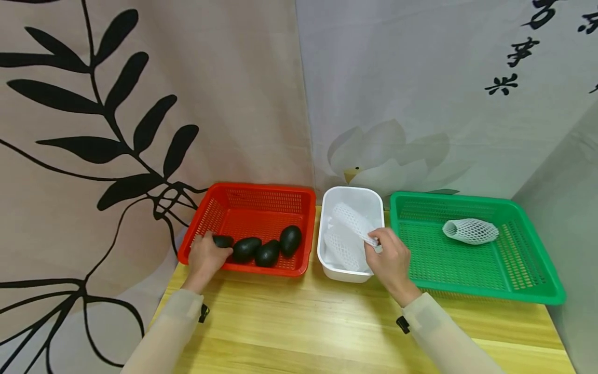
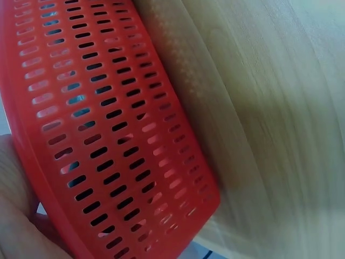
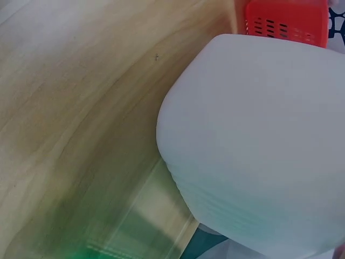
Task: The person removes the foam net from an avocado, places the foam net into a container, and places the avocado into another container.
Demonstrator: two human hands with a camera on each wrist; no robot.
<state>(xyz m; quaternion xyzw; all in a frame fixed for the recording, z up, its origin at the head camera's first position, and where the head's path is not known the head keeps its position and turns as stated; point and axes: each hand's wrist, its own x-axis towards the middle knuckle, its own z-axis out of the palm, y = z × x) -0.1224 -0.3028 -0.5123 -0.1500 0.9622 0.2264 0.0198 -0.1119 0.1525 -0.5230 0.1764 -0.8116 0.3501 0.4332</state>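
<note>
In the head view my left hand (image 1: 207, 258) reaches into the red basket (image 1: 261, 188) and grips a dark avocado (image 1: 223, 241) at its left end, partly hidden by the hand. Three more avocados (image 1: 268, 253) lie in a row to the right of it. Over the white bin (image 1: 351, 275), my right hand (image 1: 389, 259) pinches the lower end of a white foam net sleeve (image 1: 352, 220). Another foam net (image 1: 343, 248) lies inside that bin. The left wrist view has part of the left hand (image 2: 19, 210) behind the basket's perforated wall (image 2: 108, 129).
To the right stands a green basket (image 1: 476, 288) with one netted item (image 1: 471, 231) lying in it. All three containers stand side by side on the wooden table (image 1: 299, 327), against a printed cloth backdrop (image 1: 252, 93).
</note>
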